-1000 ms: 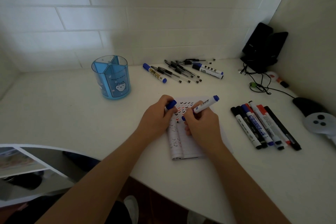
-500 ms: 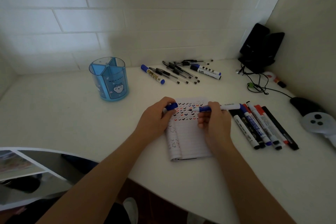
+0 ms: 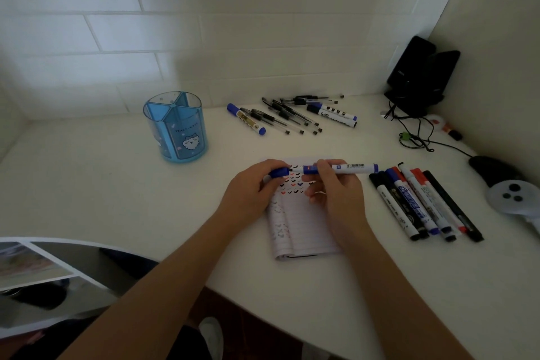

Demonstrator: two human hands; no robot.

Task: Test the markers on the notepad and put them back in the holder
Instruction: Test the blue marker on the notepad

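My right hand [image 3: 336,193] pinches a white marker with blue ends [image 3: 350,167], held level above the notepad [image 3: 301,225]. My left hand [image 3: 251,190] grips its blue cap [image 3: 279,172], whose mouth sits right at the marker's tip. The notepad lies open on the desk, its top rows covered in small red, blue and black tick marks. A blue see-through holder [image 3: 176,126] with divided sections stands to the left, apart from both hands.
Several markers [image 3: 420,202] lie in a row right of the notepad. More pens and markers [image 3: 292,115] lie scattered near the back wall. Black speakers [image 3: 418,76] with cables, a mouse [image 3: 491,168] and a white controller [image 3: 514,197] fill the right side.
My right hand lifted the marker off the page and turned it level, tip toward the left. The cap in my left hand has met the tip.
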